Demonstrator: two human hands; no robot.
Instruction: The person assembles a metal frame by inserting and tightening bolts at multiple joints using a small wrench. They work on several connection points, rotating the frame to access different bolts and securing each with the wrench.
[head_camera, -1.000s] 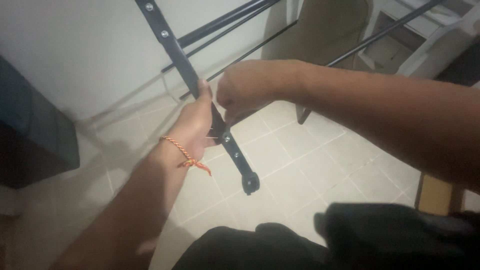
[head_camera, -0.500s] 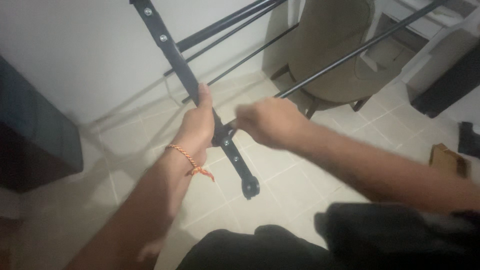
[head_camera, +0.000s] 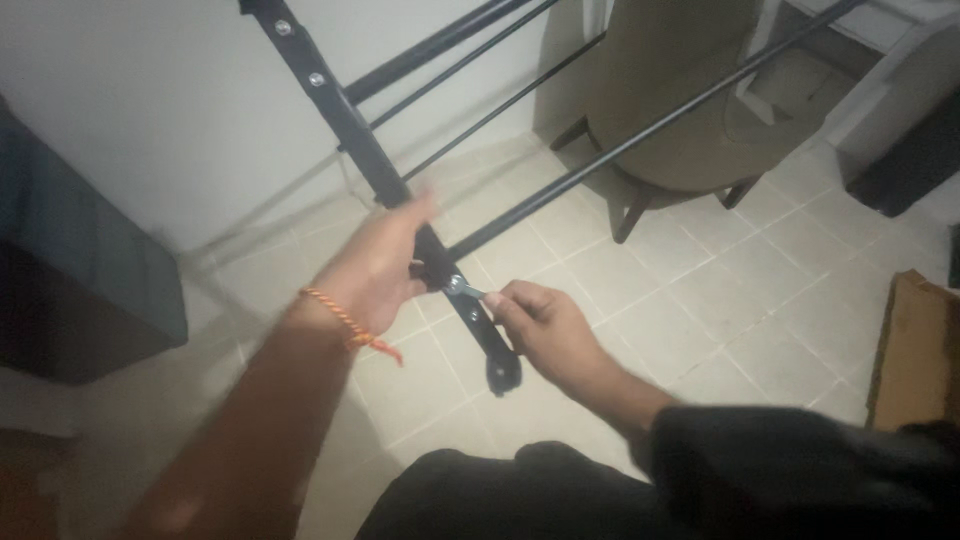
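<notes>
My left hand (head_camera: 375, 268), with an orange braided band at the wrist, is wrapped around a flat black metal bar (head_camera: 345, 120) of a rack frame, which runs diagonally from the top left down to a rounded end (head_camera: 502, 372). My right hand (head_camera: 540, 325) pinches a small silver wrench (head_camera: 462, 288) whose head sits on a fastener on the bar, just below my left hand. A thin black rod (head_camera: 640, 130) joins the bar at that fastener and runs up to the right. Two more screws show higher up the bar.
Further black rods (head_camera: 450, 40) cross toward the upper right. A beige upholstered chair (head_camera: 690, 90) stands behind them on the tiled floor. A dark cabinet (head_camera: 70, 280) is at the left against a white wall; a cardboard box (head_camera: 915, 350) sits at the right edge.
My right hand has dropped from above the bar to below my left hand and now holds the wrench at the fastener. The view has shifted right; my left hand keeps its grip.
</notes>
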